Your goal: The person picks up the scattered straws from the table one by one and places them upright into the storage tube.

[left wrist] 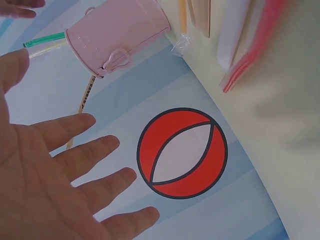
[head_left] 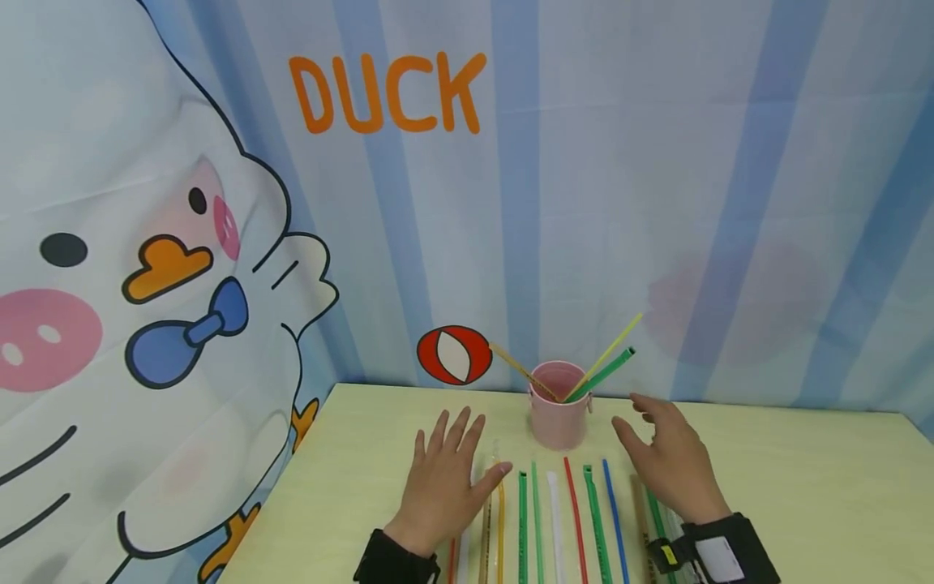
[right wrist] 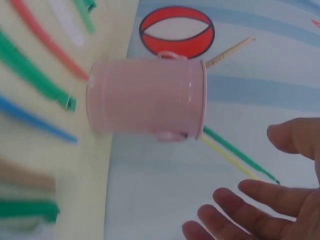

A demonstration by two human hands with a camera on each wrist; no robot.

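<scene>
A small pink bucket with side handles stands near the table's back edge. Leaning out of it are a green wrapped straw, a thin yellow straw and a tan printed stick. My left hand is spread, palm down, over the left end of a row of straws and sticks; it holds nothing. To the bucket's right, my right hand hovers with fingers relaxed and thumb apart, gripping nothing. Between the hands lie a red straw, a blue straw and a white straw, among several others.
The pale yellow table ends at a hanging cloth printed with blue stripes, a duck and a red-and-white ball. Several more straws lie under and beside the hands, partly hidden, including a yellow straw and a green wrapped straw.
</scene>
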